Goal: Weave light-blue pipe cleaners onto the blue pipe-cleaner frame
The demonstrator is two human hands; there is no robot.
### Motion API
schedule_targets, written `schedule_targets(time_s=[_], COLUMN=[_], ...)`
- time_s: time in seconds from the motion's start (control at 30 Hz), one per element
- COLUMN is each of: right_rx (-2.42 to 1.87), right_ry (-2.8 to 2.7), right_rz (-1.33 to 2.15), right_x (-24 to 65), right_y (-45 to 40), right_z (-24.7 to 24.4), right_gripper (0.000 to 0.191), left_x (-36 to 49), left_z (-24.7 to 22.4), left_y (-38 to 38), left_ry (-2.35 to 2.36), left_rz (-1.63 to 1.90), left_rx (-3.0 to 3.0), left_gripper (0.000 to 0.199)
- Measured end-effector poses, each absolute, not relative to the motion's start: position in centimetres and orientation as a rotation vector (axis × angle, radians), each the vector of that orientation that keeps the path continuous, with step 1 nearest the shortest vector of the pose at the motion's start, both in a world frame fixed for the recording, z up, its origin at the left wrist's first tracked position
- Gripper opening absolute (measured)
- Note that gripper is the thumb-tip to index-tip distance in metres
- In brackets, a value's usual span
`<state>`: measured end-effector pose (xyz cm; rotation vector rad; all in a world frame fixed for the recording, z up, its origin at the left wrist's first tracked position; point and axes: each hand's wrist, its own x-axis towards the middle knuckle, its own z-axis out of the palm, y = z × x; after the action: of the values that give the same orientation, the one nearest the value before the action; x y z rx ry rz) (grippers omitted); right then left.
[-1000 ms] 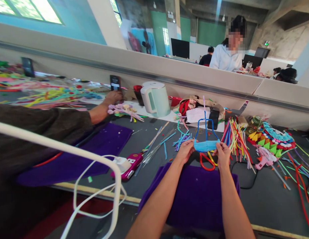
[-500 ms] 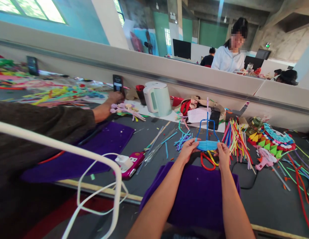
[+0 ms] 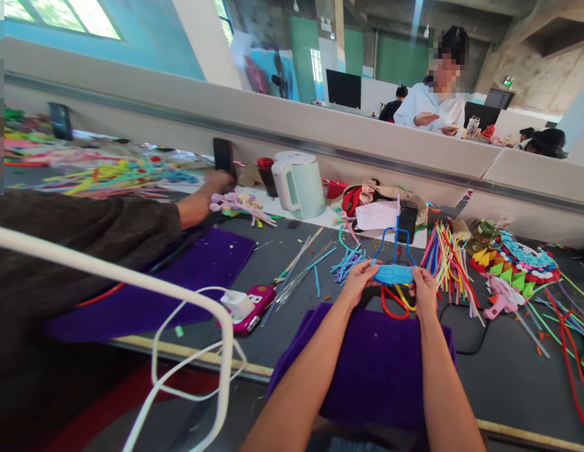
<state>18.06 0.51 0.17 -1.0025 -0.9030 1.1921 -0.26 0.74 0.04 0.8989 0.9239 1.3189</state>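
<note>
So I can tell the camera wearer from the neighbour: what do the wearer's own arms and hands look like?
The left forearm and right forearm are bare, with no sleeve in view. The left hand and right hand are ungloved, and no watch or bracelet shows on either side. Whether rings are worn is too small to tell. The dark sleeve farther left is another person's.

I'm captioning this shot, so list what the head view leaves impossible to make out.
All in the head view:
Far side of the blue piece between the left hand and right hand: faces away.
Lower end of the propped phone: behind a co-worker's hand.
Rest of the dark sleeve: cut off by the left edge.
Any writing on the pale paper: too small.
Kettle's inside: hidden by its walls and top.
</note>
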Motion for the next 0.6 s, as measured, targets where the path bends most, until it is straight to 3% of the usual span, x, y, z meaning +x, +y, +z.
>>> schedule_targets(time_s=[0.6], right_rx=[-1.064], right_ry=[-0.856], right_rz=[1.102], right_x=[18.13], right_y=[0.47], right_z=[0.48], right_gripper=[0.038], left_x=[0.05], left_z=[0.27], left_y=[0.43], left_ry=[0.872], left_rz=[1.264], left_rx=[0.927], left_gripper=[0.045])
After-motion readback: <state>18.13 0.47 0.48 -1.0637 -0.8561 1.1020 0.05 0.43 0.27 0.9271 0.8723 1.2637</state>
